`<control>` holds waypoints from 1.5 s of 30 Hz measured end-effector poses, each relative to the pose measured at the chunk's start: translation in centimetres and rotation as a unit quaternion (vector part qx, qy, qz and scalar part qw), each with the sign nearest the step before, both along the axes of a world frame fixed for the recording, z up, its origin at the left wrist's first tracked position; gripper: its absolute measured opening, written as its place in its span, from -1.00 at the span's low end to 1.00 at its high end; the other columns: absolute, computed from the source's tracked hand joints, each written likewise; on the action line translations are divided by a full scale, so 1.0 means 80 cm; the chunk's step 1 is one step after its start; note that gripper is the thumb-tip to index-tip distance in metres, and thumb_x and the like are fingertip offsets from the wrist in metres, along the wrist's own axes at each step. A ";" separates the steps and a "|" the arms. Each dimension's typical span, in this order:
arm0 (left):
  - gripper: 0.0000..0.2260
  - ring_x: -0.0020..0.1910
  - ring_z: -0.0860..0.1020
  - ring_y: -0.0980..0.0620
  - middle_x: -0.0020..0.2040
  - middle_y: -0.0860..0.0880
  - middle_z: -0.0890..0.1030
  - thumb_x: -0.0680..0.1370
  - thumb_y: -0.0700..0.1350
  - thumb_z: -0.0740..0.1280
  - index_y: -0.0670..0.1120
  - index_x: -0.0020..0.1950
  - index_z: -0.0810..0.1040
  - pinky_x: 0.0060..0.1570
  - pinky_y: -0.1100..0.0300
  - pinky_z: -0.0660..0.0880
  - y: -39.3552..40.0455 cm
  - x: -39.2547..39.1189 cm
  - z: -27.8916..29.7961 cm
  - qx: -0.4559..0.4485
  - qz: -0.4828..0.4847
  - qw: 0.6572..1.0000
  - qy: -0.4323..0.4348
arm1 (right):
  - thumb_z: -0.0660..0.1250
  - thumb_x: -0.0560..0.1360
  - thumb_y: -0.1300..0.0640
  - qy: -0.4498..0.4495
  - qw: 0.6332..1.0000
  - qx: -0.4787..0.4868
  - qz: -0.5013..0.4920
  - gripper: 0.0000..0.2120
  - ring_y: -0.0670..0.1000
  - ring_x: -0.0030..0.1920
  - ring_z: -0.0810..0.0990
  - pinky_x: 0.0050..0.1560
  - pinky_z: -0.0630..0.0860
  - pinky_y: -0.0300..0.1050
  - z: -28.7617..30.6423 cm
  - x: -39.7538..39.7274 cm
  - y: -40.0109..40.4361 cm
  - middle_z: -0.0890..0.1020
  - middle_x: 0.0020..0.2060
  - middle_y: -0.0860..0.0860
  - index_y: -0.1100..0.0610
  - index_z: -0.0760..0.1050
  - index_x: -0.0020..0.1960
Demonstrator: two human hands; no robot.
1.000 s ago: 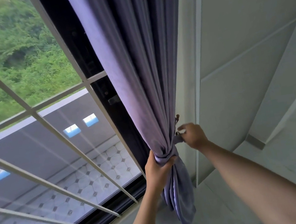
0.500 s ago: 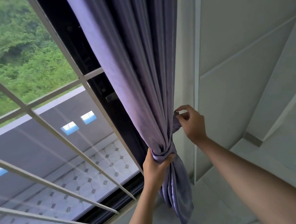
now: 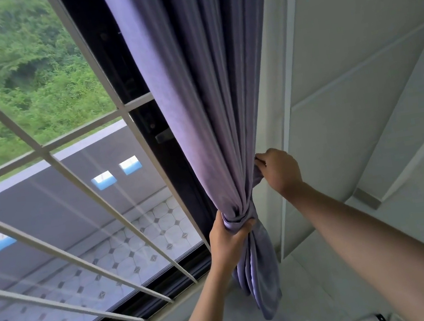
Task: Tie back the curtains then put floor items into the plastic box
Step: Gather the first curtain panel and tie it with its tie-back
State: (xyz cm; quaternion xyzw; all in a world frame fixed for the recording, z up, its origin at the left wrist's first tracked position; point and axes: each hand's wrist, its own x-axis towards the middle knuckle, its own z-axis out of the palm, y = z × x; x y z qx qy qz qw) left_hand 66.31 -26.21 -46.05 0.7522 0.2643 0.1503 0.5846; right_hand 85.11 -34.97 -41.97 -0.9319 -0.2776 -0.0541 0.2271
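the curtain [image 3: 197,107] hangs down the middle of the frame, gathered into a narrow waist low in the centre, where a band of the same cloth, the tie [image 3: 235,219], wraps round it. below the waist the cloth falls loose toward the bottom of the frame. the left hand [image 3: 228,236] grips that waist from below — fingers curled right round the tie and the bunched folds. the right hand [image 3: 279,170], just up and right of it, pinches the tie's free end between closed fingertips at the curtain's right edge, close to the wall [image 3: 359,81]. whether a hook sits there i cannot tell; the hand covers the spot.

left of the curtain runs the dark frame [image 3: 141,121], then the window with its pale bars [image 3: 46,156], greenery in the upper left and a tiled balcony in the lower left. no box or floor items are plainly in view.

the step in hand looks like fastening the tie. to do it well, the left hand should keep the bundle squeezed so the folds don't spill while the right draws the end taut and fixes it — pull along the band, not outward, or the wrap may slip down the waist. let go of the bundle only once the tie holds by itself.
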 end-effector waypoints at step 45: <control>-0.77 -0.20 0.55 -0.02 0.10 0.04 0.54 0.56 0.08 0.20 -0.06 -0.05 0.50 -0.30 0.06 0.50 -0.011 -0.039 -0.065 0.315 -0.002 0.949 0.021 | 0.33 0.52 0.06 0.233 0.954 0.181 -0.060 -0.89 -0.04 -0.26 0.56 -0.26 0.40 -0.24 -0.100 -0.177 -0.059 0.63 -0.27 -0.07 0.07 0.59 -0.10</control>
